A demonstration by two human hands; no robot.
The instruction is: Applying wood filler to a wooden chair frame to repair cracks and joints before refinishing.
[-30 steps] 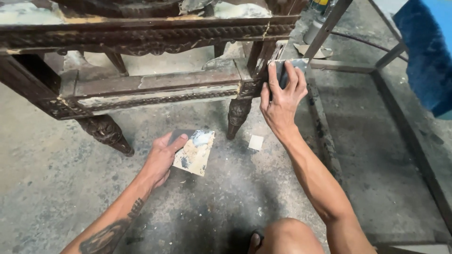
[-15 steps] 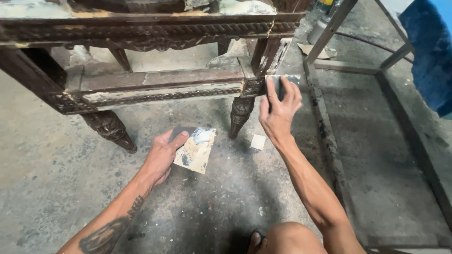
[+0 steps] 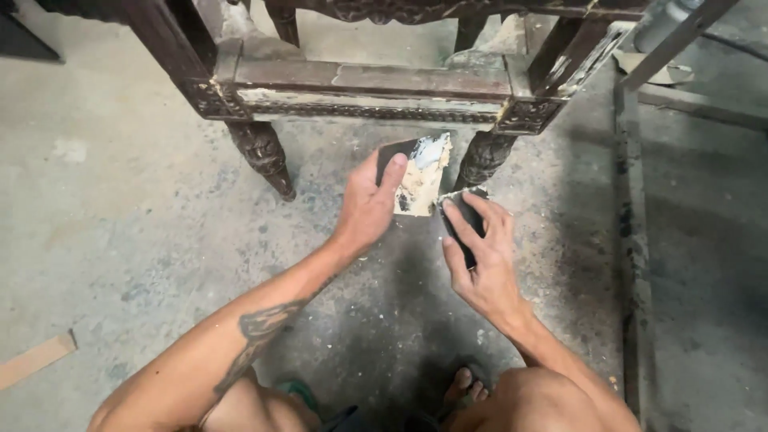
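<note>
My left hand is closed on a flat putty board, thumb laid over its near face and the other fingers hidden behind it. The board is smeared with cream and pale blue-grey filler, and it hangs in the air above the concrete floor, just in front of the carved front leg of the dark wooden chair frame. Its long axis runs from lower left to upper right, the far end tipped up toward the frame's lower rail, the smeared face turned toward me.

My right hand is clamped on a dark flat scraper blade, fingers spread along its top face and thumb beneath, where I cannot see it. The blade's long axis runs away from me, and its far edge points up and left, meeting the lower right edge of the board; whether they truly touch or only lie just beside each other I cannot tell. Both hands are close together, below the right end of the rail.

The rail is patched with pale filler along its carved band. The other front leg stands well to the left. A grey metal frame lies on the floor along the right edge, and a strip of cardboard lies near the lower left corner of the floor.
</note>
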